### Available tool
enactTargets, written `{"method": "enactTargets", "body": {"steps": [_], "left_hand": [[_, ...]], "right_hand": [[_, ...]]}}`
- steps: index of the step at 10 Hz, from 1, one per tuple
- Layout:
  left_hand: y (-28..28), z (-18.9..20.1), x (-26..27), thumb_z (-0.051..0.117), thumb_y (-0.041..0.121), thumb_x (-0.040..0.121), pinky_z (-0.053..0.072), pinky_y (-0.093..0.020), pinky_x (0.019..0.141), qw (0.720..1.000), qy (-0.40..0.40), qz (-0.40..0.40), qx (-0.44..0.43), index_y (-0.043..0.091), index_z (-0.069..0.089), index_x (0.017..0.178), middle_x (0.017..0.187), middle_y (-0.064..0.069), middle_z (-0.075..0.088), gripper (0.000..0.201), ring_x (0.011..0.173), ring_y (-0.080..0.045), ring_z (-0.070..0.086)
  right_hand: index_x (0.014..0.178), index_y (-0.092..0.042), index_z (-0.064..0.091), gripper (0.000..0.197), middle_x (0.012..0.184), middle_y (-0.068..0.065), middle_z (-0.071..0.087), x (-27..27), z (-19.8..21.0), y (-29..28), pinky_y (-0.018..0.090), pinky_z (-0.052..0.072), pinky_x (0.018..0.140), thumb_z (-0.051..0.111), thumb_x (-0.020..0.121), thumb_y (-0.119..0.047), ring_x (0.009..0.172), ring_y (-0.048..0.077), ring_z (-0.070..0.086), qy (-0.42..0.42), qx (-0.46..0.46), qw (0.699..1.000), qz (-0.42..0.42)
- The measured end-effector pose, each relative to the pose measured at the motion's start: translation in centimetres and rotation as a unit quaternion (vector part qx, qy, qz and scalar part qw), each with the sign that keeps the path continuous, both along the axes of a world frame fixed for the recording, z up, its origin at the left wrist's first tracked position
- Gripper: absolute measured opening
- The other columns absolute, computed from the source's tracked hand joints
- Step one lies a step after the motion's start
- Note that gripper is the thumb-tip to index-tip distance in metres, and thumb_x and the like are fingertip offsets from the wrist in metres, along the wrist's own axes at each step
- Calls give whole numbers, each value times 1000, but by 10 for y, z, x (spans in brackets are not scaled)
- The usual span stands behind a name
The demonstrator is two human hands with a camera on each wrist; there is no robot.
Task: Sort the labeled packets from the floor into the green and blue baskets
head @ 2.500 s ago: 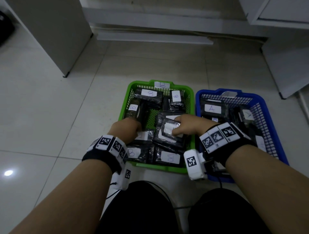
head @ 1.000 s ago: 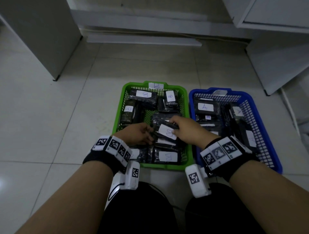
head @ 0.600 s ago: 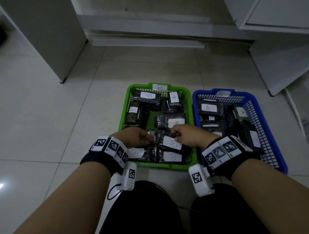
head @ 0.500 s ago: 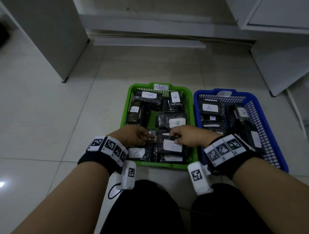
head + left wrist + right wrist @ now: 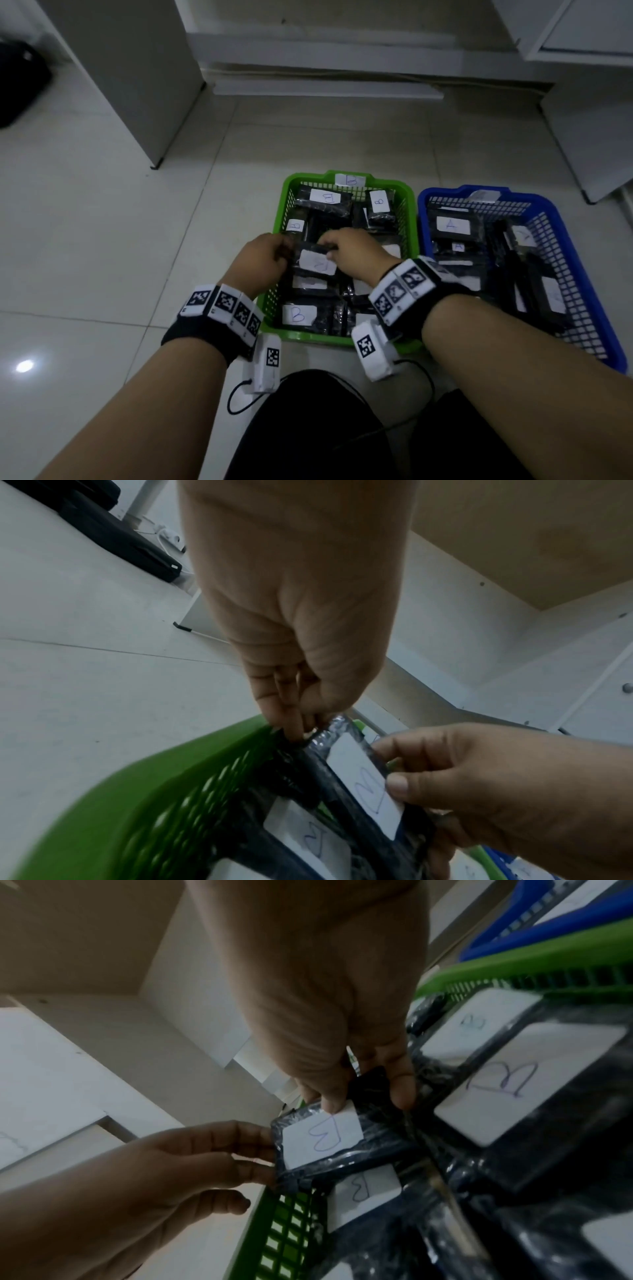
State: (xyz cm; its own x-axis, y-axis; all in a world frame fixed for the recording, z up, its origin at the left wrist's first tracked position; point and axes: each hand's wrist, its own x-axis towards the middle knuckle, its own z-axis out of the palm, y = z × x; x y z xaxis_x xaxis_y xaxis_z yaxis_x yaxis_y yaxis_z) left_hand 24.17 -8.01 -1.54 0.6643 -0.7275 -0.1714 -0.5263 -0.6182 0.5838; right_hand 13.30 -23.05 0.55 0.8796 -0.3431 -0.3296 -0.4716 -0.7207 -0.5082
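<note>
The green basket (image 5: 410,219) holds several black packets with white "B" labels. The blue basket (image 5: 579,274) to its right holds packets labeled "A". Both hands hold one black "B" packet (image 5: 317,263) over the left middle of the green basket. My left hand (image 5: 286,255) pinches its left end, which also shows in the left wrist view (image 5: 298,730). My right hand (image 5: 329,249) pinches its far right edge, thumb on the label (image 5: 337,1106). The held packet (image 5: 322,1139) sits slightly above the packets below it.
A white cabinet (image 5: 130,75) stands at the far left, and more white furniture (image 5: 589,113) at the far right. A dark bag (image 5: 20,85) lies at the left edge. Pale tiled floor (image 5: 120,240) surrounds the baskets. My knees are just in front of them.
Both hands have shifted left and a little farther into the green basket, carrying the "B" packet between them. The left hand now grips the packet's end.
</note>
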Motion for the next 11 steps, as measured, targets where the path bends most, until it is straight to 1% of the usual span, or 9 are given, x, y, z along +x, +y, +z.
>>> {"method": "enactTargets", "body": {"steps": [1, 2, 3, 4, 5, 6, 8, 10, 11], "left_hand": [[11, -8, 0, 54, 0, 82, 40, -20, 83, 999, -34, -15, -13, 13, 56, 125, 124, -6, 42, 45, 94, -21, 57], [13, -12, 1, 53, -2, 80, 39, -19, 86, 998, -34, -55, -17, 15, 61, 121, 123, -4, 46, 45, 100, -19, 55], [10, -18, 3, 52, 5, 82, 39, -32, 100, 977, -58, -175, 105, 23, 67, 116, 124, -1, 57, 40, 117, -22, 50], [9, -18, 1, 53, 13, 85, 39, -41, 101, 969, -83, -188, 138, 28, 67, 114, 125, 3, 55, 35, 119, -21, 46], [5, -18, -5, 64, 14, 79, 33, -33, 105, 988, -125, -93, 11, 28, 68, 108, 123, -1, 47, 32, 115, -24, 39], [2, -17, -8, 65, 15, 79, 30, -32, 104, 992, -120, -41, 17, 28, 66, 112, 126, -3, 41, 36, 117, -26, 34], [-8, -12, -18, 57, 26, 86, 29, -39, 110, 976, -80, -94, 181, 28, 59, 125, 136, -7, 39, 39, 126, -31, 35], [-10, 9, -30, 59, 21, 84, 38, -37, 105, 990, -56, -22, 128, 26, 64, 117, 130, -11, 46, 33, 118, -30, 46], [-9, 24, -48, 58, 19, 86, 41, -23, 90, 996, -15, -33, 81, 23, 66, 113, 122, -3, 59, 29, 106, -18, 56]], "right_hand": [[113, -20, 56, 27, 99, 7, 61, 12, -22, 9, 24, 39, 68, 53, 90, -6, 92, 28, 58, 44, 11, 999, 18], [103, -21, 55, 20, 95, 6, 58, 12, -32, 11, 27, 38, 64, 56, 88, -8, 85, 24, 56, 48, 4, 999, 7], [109, -21, 64, 26, 111, 9, 50, 7, -36, 10, 27, 38, 79, 61, 87, -7, 103, 25, 48, 47, -28, 998, 18], [117, -21, 65, 35, 117, 10, 49, -1, -30, 4, 29, 38, 90, 58, 88, -3, 115, 27, 43, 35, -38, 998, 36], [111, -23, 66, 32, 123, 10, 50, -26, -18, -12, 34, 37, 98, 60, 86, -4, 124, 29, 38, 11, -78, 997, -22], [109, -22, 64, 27, 125, 11, 47, -47, -17, -19, 36, 41, 94, 61, 86, -8, 121, 31, 42, 44, -118, 991, -53], [131, -24, 51, 44, 126, 11, 44, -82, -17, -22, 28, 41, 87, 59, 89, -17, 114, 30, 50, 126, -52, 990, -32], [122, -21, 60, 33, 123, 10, 45, -97, 4, -34, 30, 41, 94, 59, 90, -17, 115, 27, 48, 68, -56, 995, -54], [115, -24, 64, 26, 117, 7, 47, -119, 18, -41, 28, 42, 92, 60, 89, -24, 112, 24, 49, 41, -57, 995, -76]]}}
